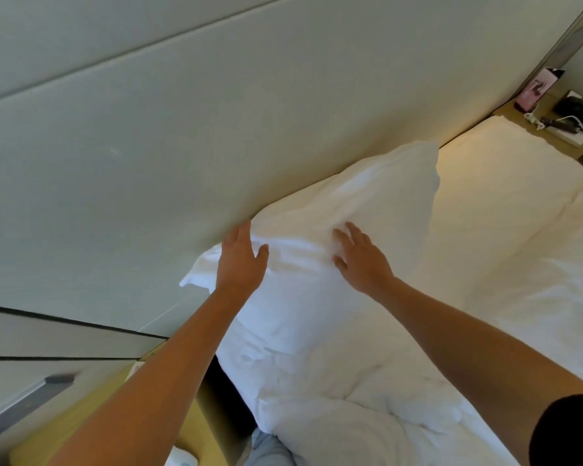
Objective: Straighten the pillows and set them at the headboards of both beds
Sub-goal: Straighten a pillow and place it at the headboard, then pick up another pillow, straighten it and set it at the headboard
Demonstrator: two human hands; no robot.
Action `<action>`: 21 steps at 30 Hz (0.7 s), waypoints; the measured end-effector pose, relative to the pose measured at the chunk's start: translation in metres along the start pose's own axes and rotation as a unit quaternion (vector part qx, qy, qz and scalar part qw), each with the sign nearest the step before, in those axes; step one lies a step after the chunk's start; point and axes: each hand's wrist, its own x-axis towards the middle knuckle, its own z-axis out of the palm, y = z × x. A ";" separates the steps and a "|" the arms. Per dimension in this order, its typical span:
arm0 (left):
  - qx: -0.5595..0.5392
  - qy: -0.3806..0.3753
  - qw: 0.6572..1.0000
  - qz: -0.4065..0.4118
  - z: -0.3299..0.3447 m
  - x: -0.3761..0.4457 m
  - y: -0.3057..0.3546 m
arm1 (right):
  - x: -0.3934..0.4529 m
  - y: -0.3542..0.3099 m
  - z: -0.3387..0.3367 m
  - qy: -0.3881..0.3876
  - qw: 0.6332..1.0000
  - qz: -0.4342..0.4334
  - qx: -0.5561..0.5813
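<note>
A white pillow [357, 203] lies against the pale padded headboard [182, 129] at the head of the bed. My left hand [241, 260] rests flat on the pillow's near left end, fingers apart, beside the headboard. My right hand [359, 255] presses flat on the pillow's middle, fingers spread over the wrinkled cover. Neither hand grips the fabric. The white duvet [418, 381] lies rumpled below the pillow.
A wooden nightstand [519, 112] at the far right holds a black telephone [578, 107], a power strip and a pink card. Another yellowish nightstand [98, 425] stands at the lower left beside the bed. Bare sheet [502, 183] shows right of the pillow.
</note>
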 end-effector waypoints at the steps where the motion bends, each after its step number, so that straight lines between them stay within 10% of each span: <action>1: 0.026 -0.010 1.000 0.006 0.000 -0.007 -0.002 | -0.008 -0.008 0.007 -0.004 1.000 -0.013 -0.019; 21: 0.181 -0.154 0.968 0.073 0.019 -0.060 -0.042 | -0.077 -0.068 0.015 -0.036 0.979 0.138 0.147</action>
